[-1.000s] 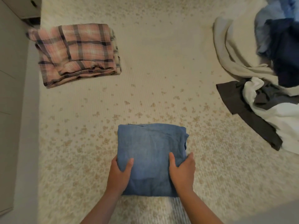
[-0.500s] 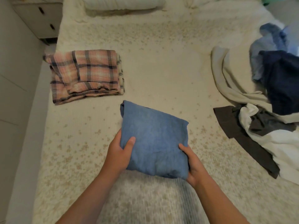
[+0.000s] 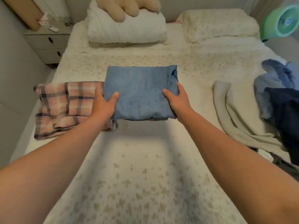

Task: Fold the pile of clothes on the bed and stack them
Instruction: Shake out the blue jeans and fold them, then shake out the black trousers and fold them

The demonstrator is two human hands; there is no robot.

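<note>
Lifted off the near bed (image 3: 145, 183) since 0.5 s ago, the folded blue garment (image 3: 139, 91) is gripped at both short sides by left hand (image 3: 103, 104) and right hand (image 3: 178, 101), overlapping the plaid stack's (image 3: 64, 107) right edge, which lies leftward.

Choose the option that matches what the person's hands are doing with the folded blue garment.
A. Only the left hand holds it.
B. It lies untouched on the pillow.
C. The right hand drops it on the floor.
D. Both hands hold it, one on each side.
D: the left hand grips one side of the folded blue garment and the right hand the other, carrying it beside the folded plaid garment.
</note>
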